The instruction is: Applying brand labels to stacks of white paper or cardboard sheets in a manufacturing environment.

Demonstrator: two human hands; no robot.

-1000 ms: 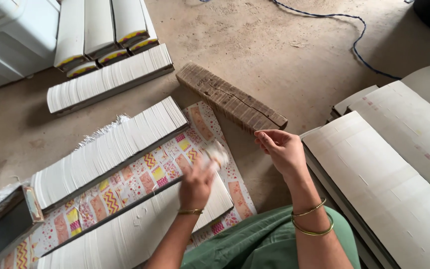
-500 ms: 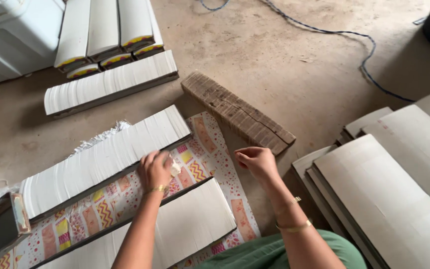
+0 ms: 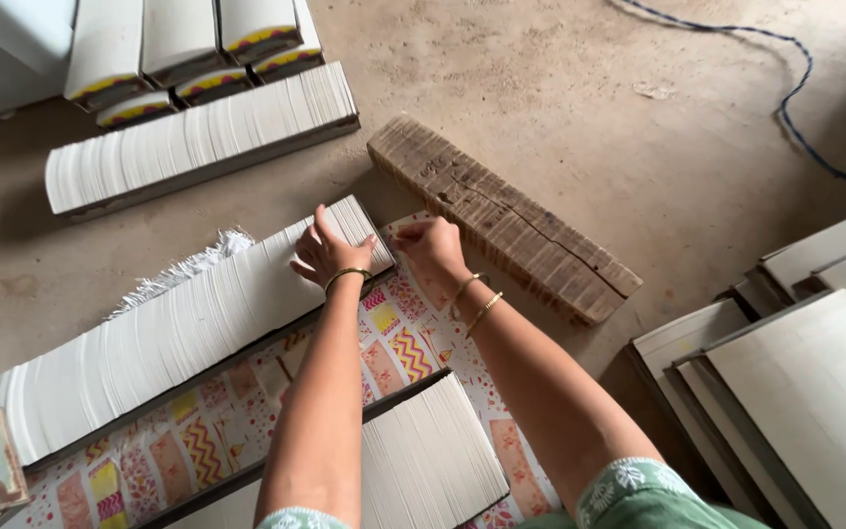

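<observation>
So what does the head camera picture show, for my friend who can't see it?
A person's left hand and right hand press the end of a long row of white sheets on a patterned mat, beside a wooden plank.

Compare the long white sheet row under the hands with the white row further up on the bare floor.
The long row of white sheets under the hands lies on a patterned mat; the farther white sheet row lies on bare concrete. The left hand presses the near row's end, while the far row is untouched. The near row looks longer. Both are slanted, tightly packed white sheets.
</observation>
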